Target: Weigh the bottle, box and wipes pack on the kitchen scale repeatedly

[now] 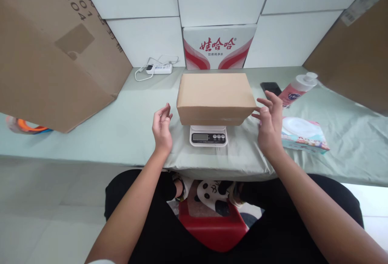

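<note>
Two open, empty hands flanking a closed plain brown cardboard box (pixel 216 96) at frame centre, left hand (pixel 162 128) just clear of it, right hand (pixel 269 124) fingertips near its right edge, box resting on a small white scale (pixel 208 136).

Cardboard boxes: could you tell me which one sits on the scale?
The small closed cardboard box between both hands rests on the white scale; the large ones lean at the table's sides.
</note>
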{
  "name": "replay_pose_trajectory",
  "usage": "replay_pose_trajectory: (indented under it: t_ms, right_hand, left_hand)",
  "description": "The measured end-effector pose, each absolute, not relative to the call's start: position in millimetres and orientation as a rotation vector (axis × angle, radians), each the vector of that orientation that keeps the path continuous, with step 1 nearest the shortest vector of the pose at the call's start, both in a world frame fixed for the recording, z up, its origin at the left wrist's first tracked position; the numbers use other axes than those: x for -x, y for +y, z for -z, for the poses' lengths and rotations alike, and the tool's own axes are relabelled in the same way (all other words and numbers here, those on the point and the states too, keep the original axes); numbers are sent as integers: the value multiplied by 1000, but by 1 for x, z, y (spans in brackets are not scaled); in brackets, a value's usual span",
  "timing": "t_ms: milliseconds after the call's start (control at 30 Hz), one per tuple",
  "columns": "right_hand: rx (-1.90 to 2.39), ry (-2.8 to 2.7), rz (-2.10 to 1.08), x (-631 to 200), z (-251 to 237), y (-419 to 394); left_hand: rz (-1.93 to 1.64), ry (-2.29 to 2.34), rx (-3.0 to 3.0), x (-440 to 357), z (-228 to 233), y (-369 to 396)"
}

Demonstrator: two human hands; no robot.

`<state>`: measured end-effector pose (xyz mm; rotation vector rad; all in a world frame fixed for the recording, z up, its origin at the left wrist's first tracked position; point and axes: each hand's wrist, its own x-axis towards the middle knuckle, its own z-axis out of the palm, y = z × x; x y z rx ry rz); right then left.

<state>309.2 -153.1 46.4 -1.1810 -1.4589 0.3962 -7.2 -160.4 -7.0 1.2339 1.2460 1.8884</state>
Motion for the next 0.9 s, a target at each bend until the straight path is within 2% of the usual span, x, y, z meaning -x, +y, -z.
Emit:
replay_pose_trajectory:
  t_ms: [300, 633, 733, 833, 900]
  right_hand:
    - [1182, -1439, -410, -305, -50, -157]
    - [946, -1724, 20, -282, -66, -190]
    - [923, -1749, 21, -280, -66, -191]
    - [929, -1716, -28, -281, -67, -189]
    - [933, -1686, -38, -284, -68, -187]
  left_hand:
    - [-1911, 1256, -1236, 12, 2, -160]
    - [-1880, 1344, -1240, 23, -14, -157]
    - [-1823, 1463, -1164, 53, -26, -152]
    - [-1641, 1676, -1185, 116, -34, -164]
    - [-1673, 1693, -1093, 160, -35, -186]
